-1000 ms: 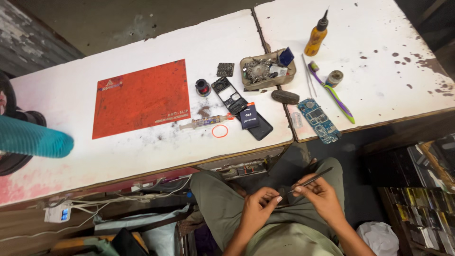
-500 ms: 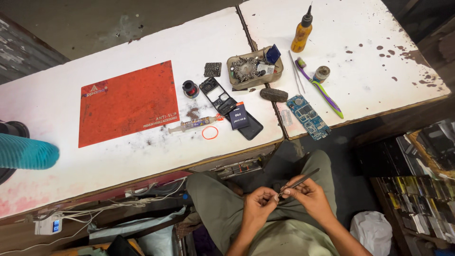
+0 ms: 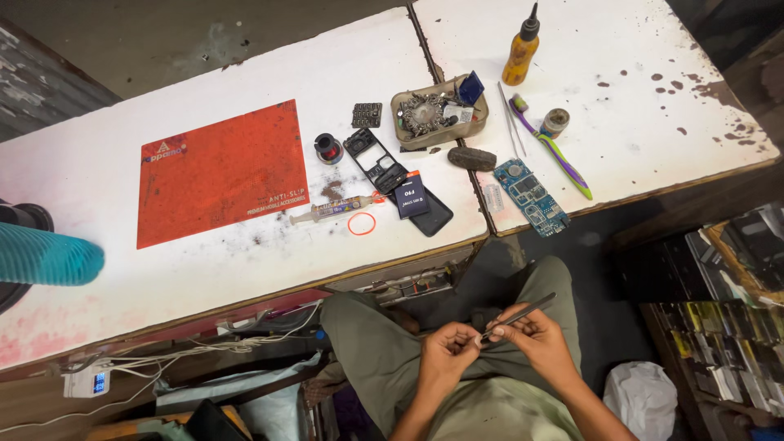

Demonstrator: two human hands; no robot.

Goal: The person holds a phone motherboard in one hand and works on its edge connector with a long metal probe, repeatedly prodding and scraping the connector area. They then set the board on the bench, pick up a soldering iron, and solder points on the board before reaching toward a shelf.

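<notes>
Right hand (image 3: 535, 339) clamped on tweezers (image 3: 516, 317), tip aimed at 9 o'clock to reach the tiny part pinched in left hand (image 3: 449, 353).

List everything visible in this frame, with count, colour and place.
rubber work mat: 1, red, left on white table
squeeze bottle: 1, amber, far right
parts tray: 1, beige, table centre
circuit board: 1, blue, near edge
toothbrush: 1, purple-green, beside board
phone frame: 1, black, centre
syringe: 1, clear, below mat
rubber ring: 1, orange, by syringe
metal tweezers: 1, dark, in right hand
left hand: pinching a small part at the tweezer tip
</notes>
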